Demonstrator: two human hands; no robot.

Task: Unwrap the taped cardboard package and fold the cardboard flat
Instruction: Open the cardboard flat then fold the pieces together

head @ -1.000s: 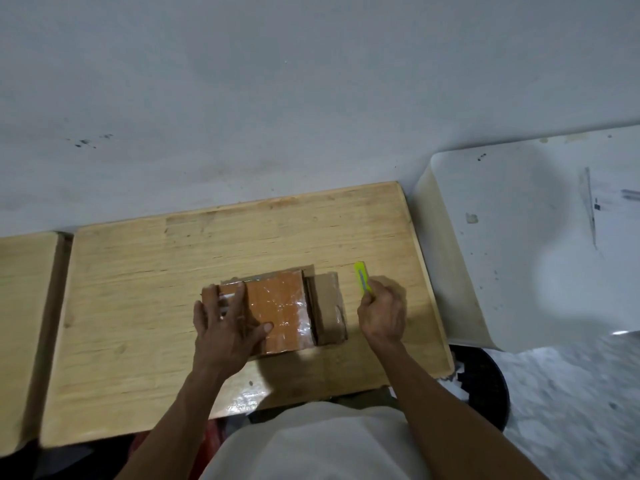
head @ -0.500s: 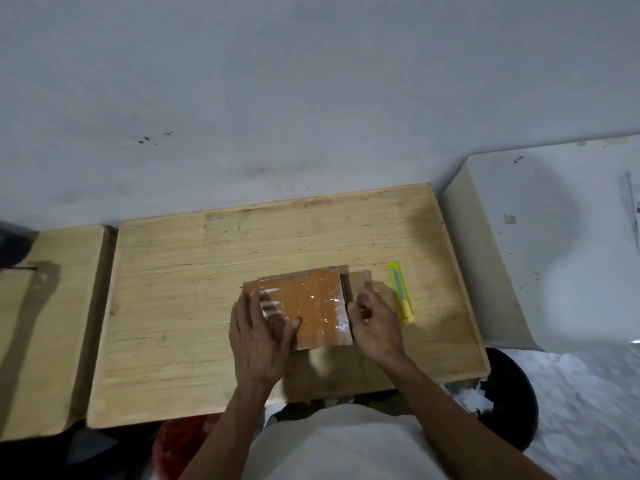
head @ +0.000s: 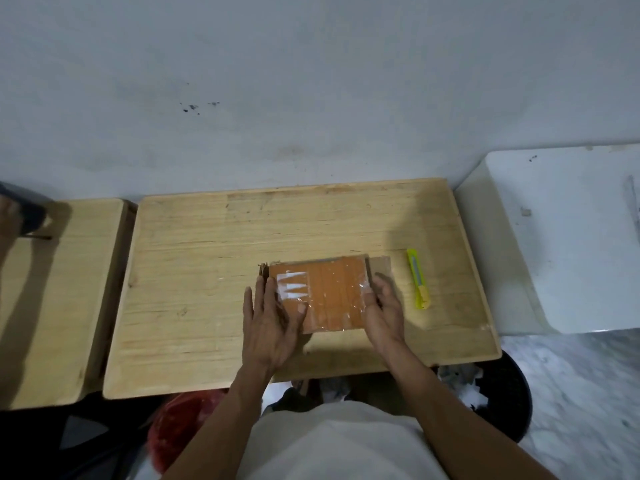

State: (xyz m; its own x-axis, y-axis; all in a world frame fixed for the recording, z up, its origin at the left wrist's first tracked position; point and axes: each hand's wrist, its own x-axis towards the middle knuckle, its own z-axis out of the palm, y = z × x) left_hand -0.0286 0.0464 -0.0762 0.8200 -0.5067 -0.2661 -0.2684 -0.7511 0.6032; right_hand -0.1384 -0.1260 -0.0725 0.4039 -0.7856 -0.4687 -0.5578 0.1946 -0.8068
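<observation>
Head view: wooden table against a grey wall, white cabinet to its right. Left hand lies flat with straight fingers on the taped package mid-table; right hand grips its right edge, yellow cutter just beside.

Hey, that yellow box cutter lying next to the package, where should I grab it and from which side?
Probably best to take the utility knife around the middle of its long yellow body, coming straight down from above with the right hand, which is just beside it. It lies flat on the wooden table, running away from you, so thumb and fingers can pinch its two long edges. Which end holds the blade is unclear.
</observation>
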